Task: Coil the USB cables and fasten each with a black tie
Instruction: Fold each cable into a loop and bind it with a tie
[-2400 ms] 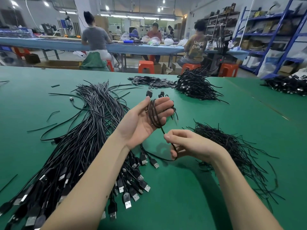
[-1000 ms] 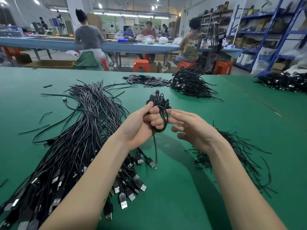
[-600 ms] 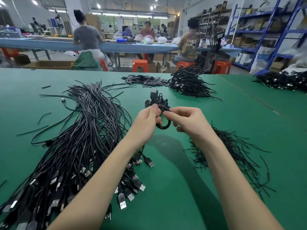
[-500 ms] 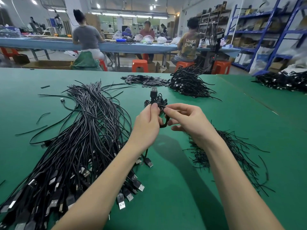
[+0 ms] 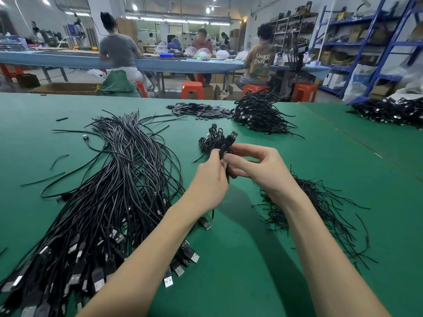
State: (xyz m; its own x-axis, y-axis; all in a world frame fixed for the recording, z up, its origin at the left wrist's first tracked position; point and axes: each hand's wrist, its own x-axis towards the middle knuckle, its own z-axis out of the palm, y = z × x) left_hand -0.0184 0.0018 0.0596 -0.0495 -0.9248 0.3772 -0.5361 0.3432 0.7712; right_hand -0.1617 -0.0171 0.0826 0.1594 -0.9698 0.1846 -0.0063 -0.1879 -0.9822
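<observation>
You have one coiled USB cable (image 5: 225, 147) pinched between both hands above the middle of the table (image 5: 240, 259), its plug pointing up. Your left hand (image 5: 209, 184) and right hand (image 5: 258, 168) both curl their fingers round it. You appear to be fastening the tie; next, twist it snug, then drop it on the small finished pile (image 5: 210, 139) just beyond.

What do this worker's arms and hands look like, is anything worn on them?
Both forearms come into view bare, with no sleeves showing. The left hand and right hand wear no gloves, and no rings, watch or wristband can be seen on the parts that show. The fingernails look short and unpainted. Anything above the forearms lies outside the picture.
</observation>
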